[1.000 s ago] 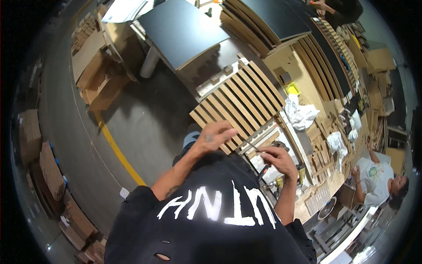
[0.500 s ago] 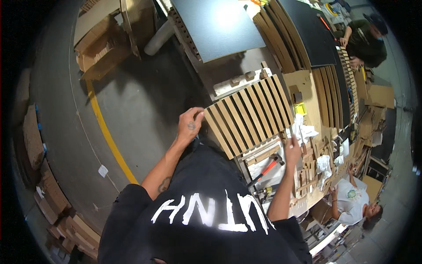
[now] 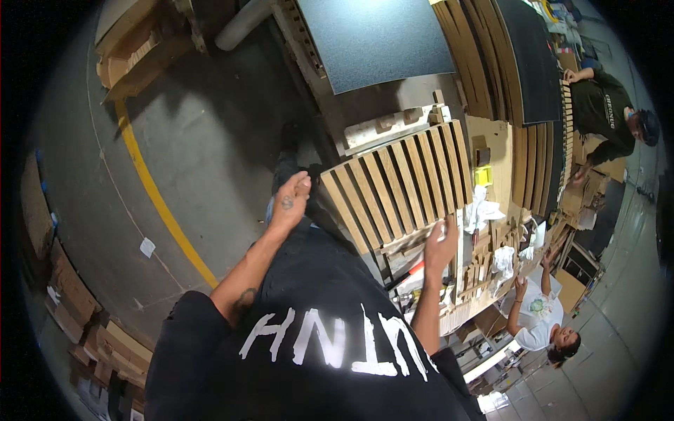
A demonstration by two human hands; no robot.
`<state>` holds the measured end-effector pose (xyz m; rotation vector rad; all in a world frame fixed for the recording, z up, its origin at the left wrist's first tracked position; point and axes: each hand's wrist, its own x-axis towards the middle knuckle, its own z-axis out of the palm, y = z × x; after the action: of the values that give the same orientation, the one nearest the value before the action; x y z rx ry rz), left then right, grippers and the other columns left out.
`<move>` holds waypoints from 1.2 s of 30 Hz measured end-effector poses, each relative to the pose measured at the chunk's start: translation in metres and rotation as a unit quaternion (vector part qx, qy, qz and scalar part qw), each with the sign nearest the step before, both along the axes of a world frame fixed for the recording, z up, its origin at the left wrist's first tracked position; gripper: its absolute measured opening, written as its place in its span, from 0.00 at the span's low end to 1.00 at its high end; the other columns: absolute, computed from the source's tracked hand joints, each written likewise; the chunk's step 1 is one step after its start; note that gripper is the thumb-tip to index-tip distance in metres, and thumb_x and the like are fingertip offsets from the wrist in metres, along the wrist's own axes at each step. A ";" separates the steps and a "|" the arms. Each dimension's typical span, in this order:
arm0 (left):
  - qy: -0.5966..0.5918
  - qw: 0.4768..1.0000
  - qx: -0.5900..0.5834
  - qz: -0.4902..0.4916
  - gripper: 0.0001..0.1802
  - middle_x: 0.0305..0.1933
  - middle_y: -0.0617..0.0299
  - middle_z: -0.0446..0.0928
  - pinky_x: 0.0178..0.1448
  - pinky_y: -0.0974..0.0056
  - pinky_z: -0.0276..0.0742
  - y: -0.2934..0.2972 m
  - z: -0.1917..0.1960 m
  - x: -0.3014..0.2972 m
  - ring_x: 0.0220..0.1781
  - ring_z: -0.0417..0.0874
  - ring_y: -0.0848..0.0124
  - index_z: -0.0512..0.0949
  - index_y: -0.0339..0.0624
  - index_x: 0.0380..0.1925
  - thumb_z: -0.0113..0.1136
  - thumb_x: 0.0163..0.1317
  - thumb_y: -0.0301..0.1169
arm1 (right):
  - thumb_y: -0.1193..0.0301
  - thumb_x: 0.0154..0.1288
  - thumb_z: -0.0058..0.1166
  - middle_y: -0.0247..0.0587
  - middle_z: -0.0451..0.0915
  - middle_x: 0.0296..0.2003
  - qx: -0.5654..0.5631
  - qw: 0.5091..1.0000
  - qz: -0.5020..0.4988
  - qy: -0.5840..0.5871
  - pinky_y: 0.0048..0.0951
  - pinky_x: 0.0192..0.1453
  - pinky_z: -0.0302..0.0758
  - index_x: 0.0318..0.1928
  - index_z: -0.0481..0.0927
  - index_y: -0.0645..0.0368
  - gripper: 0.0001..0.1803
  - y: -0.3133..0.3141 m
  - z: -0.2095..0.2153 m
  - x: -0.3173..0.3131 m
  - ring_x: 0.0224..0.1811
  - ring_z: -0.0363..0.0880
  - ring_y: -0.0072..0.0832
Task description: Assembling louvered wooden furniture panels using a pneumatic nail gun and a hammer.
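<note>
A slatted wood panel (image 3: 397,184), with pale strips and dark gaps between them, lies tilted on the bench in front of me. My left hand (image 3: 290,202) is just off the panel's left corner, its fingers curled in and nothing visible in them. At the panel's near right edge is my right hand (image 3: 441,245), fingers apart, with a small white patch showing between them. Whether those fingertips touch the slats, I cannot tell. Beside my right wrist, part of a hammer's red handle (image 3: 416,269) shows; its head is hidden.
Beyond the panel lies a large dark board (image 3: 379,49). Stacked wood panels (image 3: 474,63) stand to its right. A yellow object (image 3: 483,175) and white rags (image 3: 481,210) rest on the bench. Two co-workers, one in dark clothes (image 3: 604,105) and one in white (image 3: 537,309), are at right.
My left hand has let go of the panel's corner and drawn back toward me. My right hand has moved left along the near edge, now covering the hammer's head. The view has shifted slightly.
</note>
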<state>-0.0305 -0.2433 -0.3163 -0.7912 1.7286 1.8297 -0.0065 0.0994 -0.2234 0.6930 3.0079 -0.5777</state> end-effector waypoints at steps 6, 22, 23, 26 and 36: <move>-0.137 0.956 0.242 0.093 0.13 0.29 0.73 0.62 0.71 0.48 0.58 0.034 0.074 -0.019 0.35 0.67 0.80 0.75 0.45 0.48 0.48 0.74 0.39 | 0.66 0.67 0.53 0.63 0.73 0.59 0.002 0.993 0.086 0.086 0.41 0.68 0.64 0.61 0.70 0.71 0.27 0.042 -0.002 -0.130 0.63 0.70 0.53; -0.265 0.900 0.328 0.107 0.31 0.66 0.42 0.66 0.73 0.31 0.50 0.090 0.067 0.044 0.72 0.62 0.43 0.60 0.30 0.65 0.53 0.70 0.39 | 0.64 0.66 0.53 0.55 0.83 0.46 -0.034 0.985 0.117 -0.121 0.38 0.55 0.76 0.52 0.81 0.63 0.19 0.087 0.005 -0.127 0.50 0.82 0.47; -0.267 0.899 0.331 0.108 0.31 0.66 0.42 0.66 0.73 0.31 0.50 0.094 0.063 0.048 0.72 0.62 0.43 0.60 0.30 0.65 0.53 0.70 0.39 | 0.64 0.66 0.53 0.55 0.83 0.46 -0.031 0.985 0.118 -0.124 0.38 0.55 0.76 0.52 0.81 0.63 0.19 0.091 0.008 -0.121 0.50 0.82 0.47; -0.271 0.900 0.326 0.103 0.32 0.63 0.41 0.67 0.73 0.31 0.49 0.109 0.059 0.062 0.73 0.57 0.37 0.59 0.29 0.65 0.55 0.69 0.38 | 0.66 0.66 0.53 0.55 0.84 0.43 -0.012 0.987 0.123 -0.104 0.38 0.53 0.78 0.49 0.82 0.63 0.17 0.106 0.008 -0.106 0.48 0.83 0.47; -0.280 0.908 0.303 0.077 0.44 0.76 0.33 0.43 0.77 0.36 0.38 0.112 0.063 0.065 0.78 0.43 0.38 0.48 0.29 0.72 0.59 0.66 0.40 | 0.59 0.60 0.56 0.55 0.84 0.41 0.051 0.977 0.121 -0.168 0.39 0.50 0.78 0.45 0.85 0.60 0.19 0.110 0.013 -0.120 0.45 0.84 0.48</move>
<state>0.0346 -0.1310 -0.2537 -1.0553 0.6962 1.8372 -0.1267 0.2090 -0.2104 0.3704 2.7575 -0.2649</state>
